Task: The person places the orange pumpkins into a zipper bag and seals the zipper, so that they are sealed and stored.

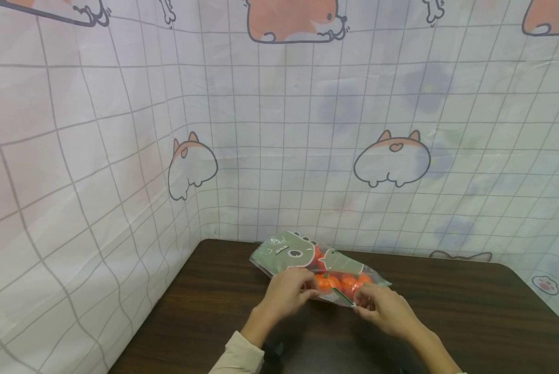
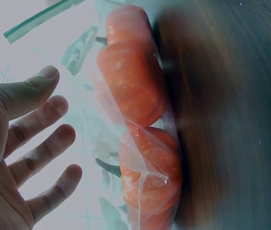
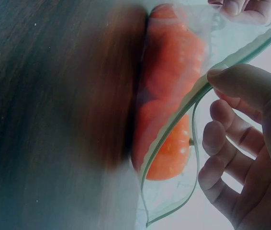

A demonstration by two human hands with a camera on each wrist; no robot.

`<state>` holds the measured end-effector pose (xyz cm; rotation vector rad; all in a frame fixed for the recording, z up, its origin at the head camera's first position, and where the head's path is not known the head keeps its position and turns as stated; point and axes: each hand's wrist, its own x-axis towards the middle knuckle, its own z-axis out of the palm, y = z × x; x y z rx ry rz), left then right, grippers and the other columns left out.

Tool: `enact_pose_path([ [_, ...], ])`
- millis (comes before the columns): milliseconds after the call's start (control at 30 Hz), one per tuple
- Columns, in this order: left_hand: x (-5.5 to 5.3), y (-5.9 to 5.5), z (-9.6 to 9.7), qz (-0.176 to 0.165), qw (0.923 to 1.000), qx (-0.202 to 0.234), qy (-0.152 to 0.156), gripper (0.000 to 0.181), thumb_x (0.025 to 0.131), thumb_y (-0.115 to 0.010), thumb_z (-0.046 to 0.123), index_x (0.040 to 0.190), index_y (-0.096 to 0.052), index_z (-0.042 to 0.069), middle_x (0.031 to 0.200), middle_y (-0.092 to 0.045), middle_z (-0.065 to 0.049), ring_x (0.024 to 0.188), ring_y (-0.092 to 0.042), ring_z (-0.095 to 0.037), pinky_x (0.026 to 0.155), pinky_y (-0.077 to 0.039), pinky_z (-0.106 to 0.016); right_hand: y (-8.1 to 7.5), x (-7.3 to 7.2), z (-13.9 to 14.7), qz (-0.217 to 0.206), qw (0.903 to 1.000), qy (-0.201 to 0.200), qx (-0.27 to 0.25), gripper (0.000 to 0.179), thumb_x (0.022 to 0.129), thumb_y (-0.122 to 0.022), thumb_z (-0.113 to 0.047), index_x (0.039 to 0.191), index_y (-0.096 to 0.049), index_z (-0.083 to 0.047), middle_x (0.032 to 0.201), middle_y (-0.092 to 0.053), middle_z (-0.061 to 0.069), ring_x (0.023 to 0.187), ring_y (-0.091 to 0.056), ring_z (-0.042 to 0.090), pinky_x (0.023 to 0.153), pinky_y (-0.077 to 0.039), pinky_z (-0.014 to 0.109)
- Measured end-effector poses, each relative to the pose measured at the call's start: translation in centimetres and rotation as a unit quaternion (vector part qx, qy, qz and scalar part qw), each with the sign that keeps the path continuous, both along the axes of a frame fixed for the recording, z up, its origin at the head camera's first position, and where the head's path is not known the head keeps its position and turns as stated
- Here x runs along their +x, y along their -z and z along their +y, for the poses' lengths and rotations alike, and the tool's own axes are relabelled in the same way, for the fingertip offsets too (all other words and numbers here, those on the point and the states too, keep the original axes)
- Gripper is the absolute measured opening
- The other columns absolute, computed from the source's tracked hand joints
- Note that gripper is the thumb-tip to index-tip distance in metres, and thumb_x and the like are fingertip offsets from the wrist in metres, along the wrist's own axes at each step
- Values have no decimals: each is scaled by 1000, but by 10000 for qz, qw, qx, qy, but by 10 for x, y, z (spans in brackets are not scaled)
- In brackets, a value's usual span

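A clear zip bag (image 1: 284, 252) with a green cartoon print lies on the dark table. Inside are several orange-red, pumpkin-like pieces (image 1: 328, 283) with green stems. My right hand (image 1: 384, 306) pinches the bag's green zip strip (image 3: 174, 117) between thumb and index finger. Its other fingers curl loosely beside the bag. Toward the near end, the two zip edges bow apart into a gap. My left hand (image 1: 288, 291) is at the bag's near left side. In the left wrist view its thumb and fingers (image 2: 54, 143) stand apart, with nothing seen between them.
The brown wooden table (image 1: 204, 296) runs out to both sides of the bag. Behind it and at the left hangs a white gridded cloth (image 1: 279, 171) with corgi drawings. A pale sleeve (image 1: 239, 356) covers the left forearm.
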<state>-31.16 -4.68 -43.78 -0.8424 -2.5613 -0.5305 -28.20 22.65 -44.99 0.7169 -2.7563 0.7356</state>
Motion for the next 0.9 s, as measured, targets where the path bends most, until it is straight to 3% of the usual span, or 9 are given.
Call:
enact_pose_path([
  [267, 0, -3, -4, -154, 9998, 102, -49, 10, 87, -80, 35, 83, -72, 30, 78, -64, 17, 73, -52, -1, 65, -42, -22, 2, -1, 1, 44, 10000, 22, 29, 15, 90, -76, -23, 86, -62, -29, 80, -59, -19, 70, -52, -6, 61, -44, 21],
  [900, -3, -4, -10, -174, 9997, 142, -132, 10, 88, -79, 36, 83, -73, 31, 80, -67, 17, 77, -55, -3, 68, -45, -24, 6, -5, 5, -40, 10000, 54, 72, 14, 90, -77, -28, 88, -63, -28, 79, -60, -19, 70, -52, -6, 61, -44, 22],
])
